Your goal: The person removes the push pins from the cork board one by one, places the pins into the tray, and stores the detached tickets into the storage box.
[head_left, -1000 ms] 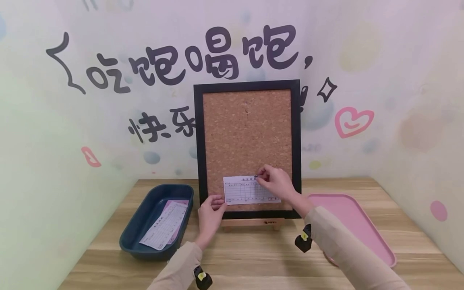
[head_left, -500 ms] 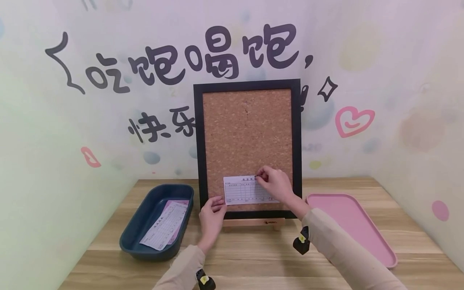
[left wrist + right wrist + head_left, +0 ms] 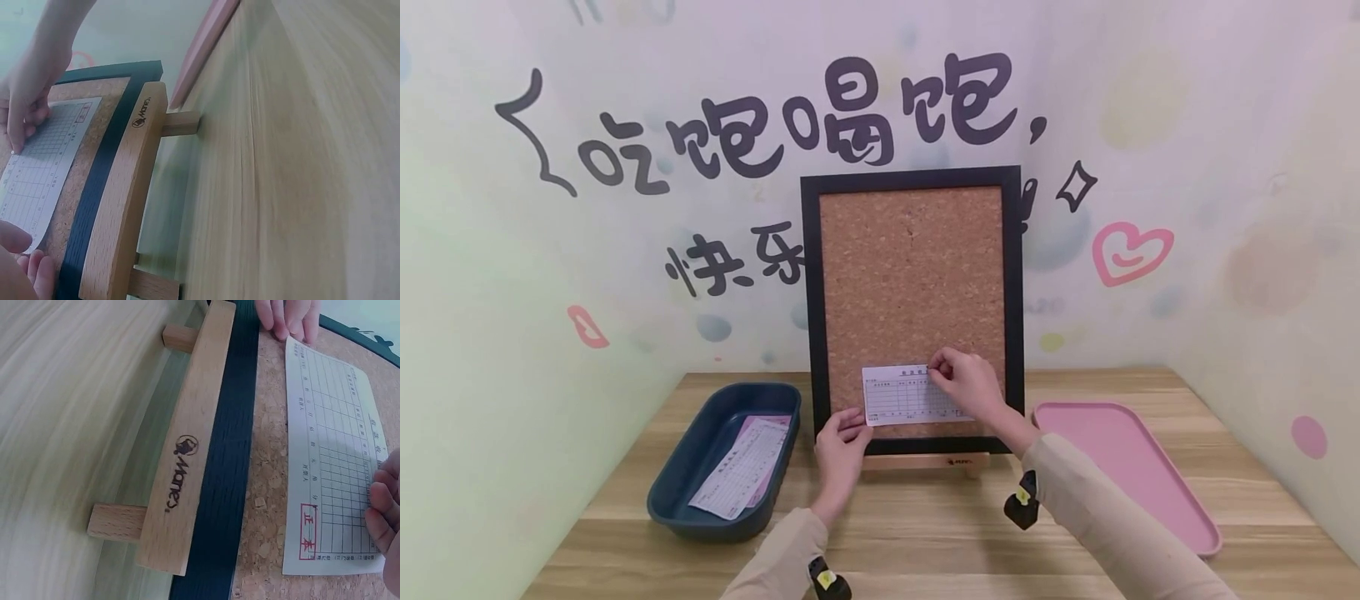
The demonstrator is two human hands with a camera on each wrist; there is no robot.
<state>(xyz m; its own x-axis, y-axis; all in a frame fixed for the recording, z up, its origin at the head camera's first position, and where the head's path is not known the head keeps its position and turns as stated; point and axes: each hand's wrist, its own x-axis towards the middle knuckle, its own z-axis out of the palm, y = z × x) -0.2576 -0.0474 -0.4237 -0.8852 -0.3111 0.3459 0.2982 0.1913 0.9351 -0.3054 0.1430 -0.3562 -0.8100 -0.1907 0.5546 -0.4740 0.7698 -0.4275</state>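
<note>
A white printed receipt slip (image 3: 895,396) lies flat against the lower part of a black-framed corkboard (image 3: 912,275). At the slip's lower left corner, my left hand (image 3: 841,446) pinches the paper between thumb and fingers. My right hand (image 3: 972,385) is at the slip's top edge, thumb and fingertips together on a small pushpin, mostly hidden by the fingers. In the right wrist view, the slip (image 3: 334,462) shows a ruled grid and a red stamp, and the right fingers (image 3: 381,512) curl over its top edge.
The board stands on a wooden easel ledge (image 3: 925,461). To the left, a dark blue basin (image 3: 666,492) contains more slips (image 3: 741,471), white and pink. A pink tray (image 3: 1138,467) lies on the table at the right. A patterned wall (image 3: 1225,167) rises behind.
Both hands stay at the same places on the slip. The right fingertips have shifted slightly downward and cover more of the pin; the right forearm has moved a little to the left.
</note>
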